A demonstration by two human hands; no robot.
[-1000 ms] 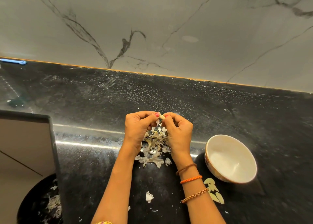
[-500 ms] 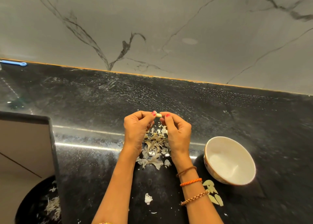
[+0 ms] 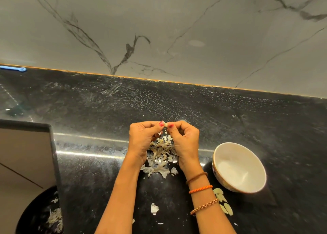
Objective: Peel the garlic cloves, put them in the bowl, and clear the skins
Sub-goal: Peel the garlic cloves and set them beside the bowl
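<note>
A small pale garlic clove [image 3: 166,124] is pinched between the fingertips of my left hand [image 3: 143,138] and my right hand [image 3: 184,140], held above the black counter. Right under the hands lies a heap of dry garlic skins [image 3: 160,156]. A white bowl [image 3: 239,167] stands to the right of my right wrist, tilted a little, and its inside looks empty. Peeled cloves [image 3: 223,202] lie on the counter just in front of the bowl.
A loose skin scrap [image 3: 154,208] lies between my forearms. Below the counter's left edge [image 3: 54,163] a dark round bin [image 3: 44,214] holds more skins. A blue item [image 3: 13,68] lies at the far left by the marble wall [image 3: 159,30].
Both hands have stayed together over the skin heap, working the clove between the fingertips. The view has shifted slightly.
</note>
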